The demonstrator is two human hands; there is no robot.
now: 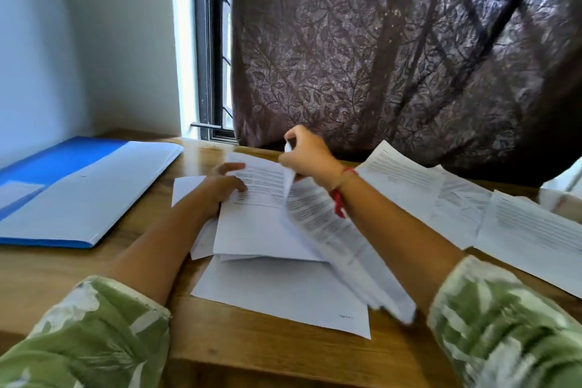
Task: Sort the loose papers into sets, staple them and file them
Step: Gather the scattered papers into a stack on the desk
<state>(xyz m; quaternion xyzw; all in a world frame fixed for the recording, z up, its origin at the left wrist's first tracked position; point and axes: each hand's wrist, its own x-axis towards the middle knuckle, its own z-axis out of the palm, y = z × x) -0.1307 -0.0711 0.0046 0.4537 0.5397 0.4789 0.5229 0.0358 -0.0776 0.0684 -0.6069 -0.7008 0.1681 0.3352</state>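
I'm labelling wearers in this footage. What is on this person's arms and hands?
The left sleeve and right sleeve are loose green fabric with a pale leaf-like print; the forearms are bare. A red thread with a hanging end circles the right wrist, beside a thin pale band. No watch or ring shows on the left hand or right hand.

Folder (59, 157): bright blue, with a pale white front.
Papers (261, 230): white, fine black print in lines.
Table (267, 353): warm brown wood, grain visible.
Curtain (393, 57): dark brown-purple, woven leaf-and-vine pattern.
Sleeves (94, 340): light green with a white leaf print.
Thread (338, 201) at the right wrist: red.
Wall (78, 25): white, bluish cast.
Window frame (208, 41): black.
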